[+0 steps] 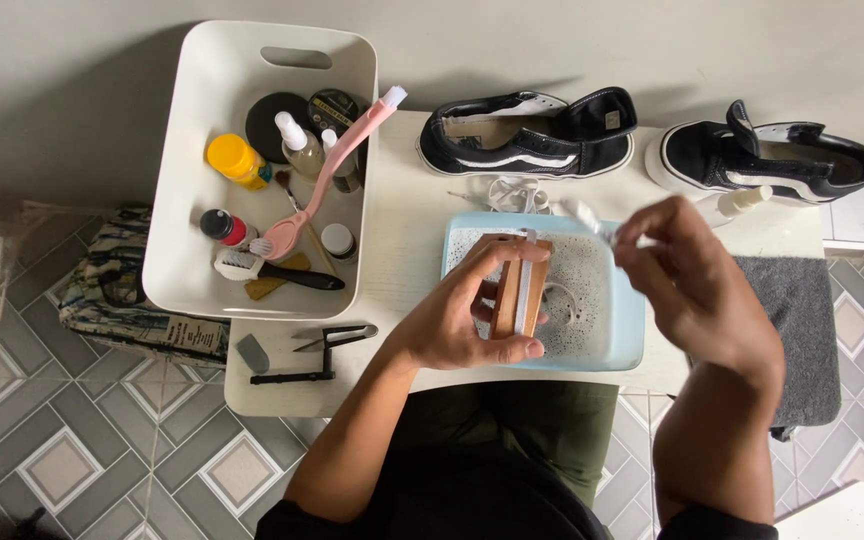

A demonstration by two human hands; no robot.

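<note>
My left hand (452,322) grips a wooden-backed brush (520,285) on its edge over a light blue basin (630,330) of foamy water. A white shoelace (582,215) runs up from the brush to my right hand (687,280), which pinches its end above the basin's right side. Two black low sneakers with white soles lie at the back of the white table: one (530,133) behind the basin, the other (762,155) at the far right. More white lace (508,194) is heaped behind the basin.
A white plastic bin (192,180) at the left holds bottles, tins, a pink long-handled brush (337,165) and a black-handled brush (272,270). Black scissors-like tool (327,340) lies in front of it. A grey mat (792,320) sits right; patterned floor tiles below.
</note>
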